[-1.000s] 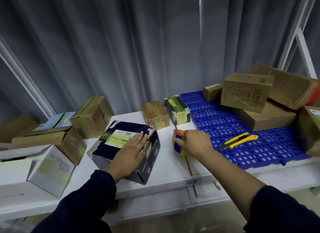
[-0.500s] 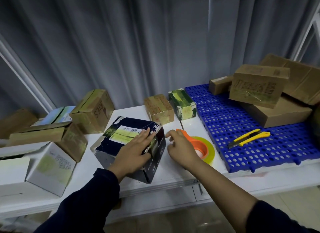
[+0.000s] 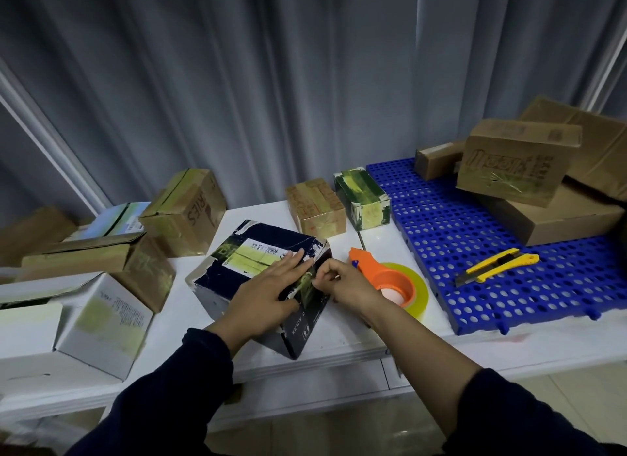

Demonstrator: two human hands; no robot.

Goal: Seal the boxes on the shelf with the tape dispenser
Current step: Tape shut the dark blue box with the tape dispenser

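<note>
A dark navy box [image 3: 237,269] with a white label and yellowish tape on top stands tilted on the white shelf [image 3: 339,340]. My left hand [image 3: 263,294] lies flat on its top right corner, fingers straight. My right hand [image 3: 342,284] has its fingers curled at the box's right edge, pinching a bit of tape [image 3: 305,281] there. The orange tape dispenser [image 3: 386,279] with its yellowish roll lies on the shelf just right of my right hand, held by nobody.
Taped cardboard boxes [image 3: 185,211] and a white box [image 3: 101,320] crowd the left. Two small boxes [image 3: 315,208] stand behind. A blue perforated mat [image 3: 458,252] on the right carries a yellow utility knife [image 3: 495,265] and stacked brown boxes [image 3: 515,170].
My right hand put the dispenser down on the shelf, let go of it, and moved left to the navy box's edge. My left hand stayed on the box.
</note>
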